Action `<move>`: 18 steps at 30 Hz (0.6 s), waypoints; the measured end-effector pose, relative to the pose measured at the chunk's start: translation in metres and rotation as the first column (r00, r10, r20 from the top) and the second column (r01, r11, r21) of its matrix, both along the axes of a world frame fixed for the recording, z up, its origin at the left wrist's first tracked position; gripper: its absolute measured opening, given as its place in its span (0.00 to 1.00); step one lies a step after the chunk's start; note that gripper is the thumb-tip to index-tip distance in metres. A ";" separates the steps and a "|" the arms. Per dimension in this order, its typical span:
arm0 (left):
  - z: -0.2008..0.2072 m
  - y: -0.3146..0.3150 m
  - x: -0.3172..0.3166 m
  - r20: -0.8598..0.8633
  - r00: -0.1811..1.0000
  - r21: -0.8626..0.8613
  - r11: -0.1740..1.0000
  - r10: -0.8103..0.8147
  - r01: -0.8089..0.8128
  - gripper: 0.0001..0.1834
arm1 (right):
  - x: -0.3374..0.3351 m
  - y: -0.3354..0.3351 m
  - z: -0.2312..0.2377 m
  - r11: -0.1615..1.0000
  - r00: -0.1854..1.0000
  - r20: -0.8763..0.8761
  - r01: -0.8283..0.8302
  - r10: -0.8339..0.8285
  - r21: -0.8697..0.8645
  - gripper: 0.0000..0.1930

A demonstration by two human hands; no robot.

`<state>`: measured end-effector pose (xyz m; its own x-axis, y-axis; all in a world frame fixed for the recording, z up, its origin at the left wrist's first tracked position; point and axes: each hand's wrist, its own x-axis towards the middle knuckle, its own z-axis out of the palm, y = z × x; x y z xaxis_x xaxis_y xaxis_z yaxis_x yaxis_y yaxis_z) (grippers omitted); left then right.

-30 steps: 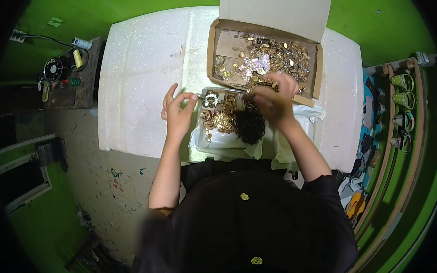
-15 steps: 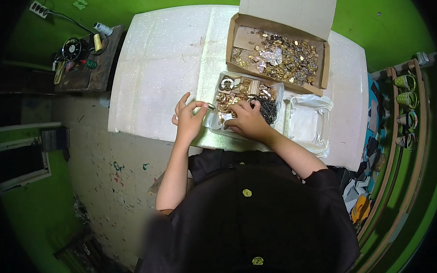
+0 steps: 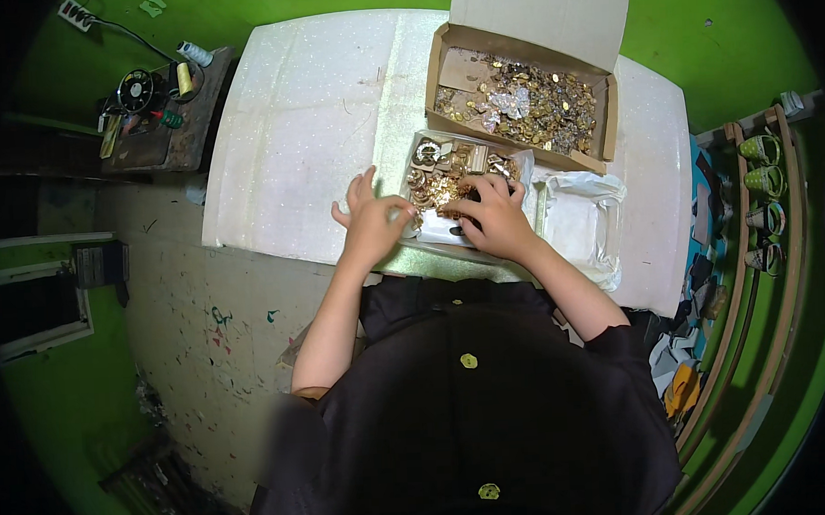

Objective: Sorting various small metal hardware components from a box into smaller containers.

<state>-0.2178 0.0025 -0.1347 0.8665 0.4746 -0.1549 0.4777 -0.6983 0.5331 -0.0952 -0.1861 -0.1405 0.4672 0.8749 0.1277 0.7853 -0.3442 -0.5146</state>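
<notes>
My left hand (image 3: 372,229) is at the left edge of a shallow pale plastic tray (image 3: 527,171). Its thumb and forefinger meet in a pinch; whatever is between them is too small to name, and the other fingers stick up. Over the tray's right half is my right hand (image 3: 507,218), its fingers bent and apart, reaching down among the small gold-coloured ornaments (image 3: 442,184). A round silvery ornament (image 3: 427,152) lies in the tray's far left corner. The dark beads on the right are mostly hidden by my right hand.
Behind the tray, an open cardboard box (image 3: 527,147) holds many loose gold and silver pieces. A paper-lined tray (image 3: 581,222) stands to the right on the white sparkly table (image 3: 296,124). A small table (image 3: 182,152) with thread spools is far left; a wooden rack (image 3: 793,213) with sandals stands right.
My left hand has turned and brought its pinch down to the tray's edge; the small shiny piece it held is no longer visible. My right hand has shifted right, over the dark beads.
</notes>
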 end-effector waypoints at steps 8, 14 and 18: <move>0.001 -0.009 0.007 -0.053 0.990 0.239 0.961 -0.128 0.137 0.06 | 0.002 -0.005 0.006 0.990 0.994 -0.037 0.108 -0.105 0.096 0.16; 0.007 -0.006 0.007 -0.138 0.985 0.188 0.973 -0.107 0.132 0.09 | 0.011 -0.013 0.008 0.971 0.979 -0.054 0.203 -0.197 0.127 0.16; 0.006 -0.003 0.006 -0.110 0.991 0.179 0.980 -0.070 0.090 0.10 | 0.016 -0.010 0.013 0.963 0.973 -0.073 0.229 -0.221 0.140 0.16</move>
<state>-0.2123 -0.0003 -0.1286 0.8868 0.4330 -0.1616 0.4618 -0.8178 0.3433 -0.0796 -0.1961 -0.1273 0.6601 0.7199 0.2145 0.6644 -0.4262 -0.6140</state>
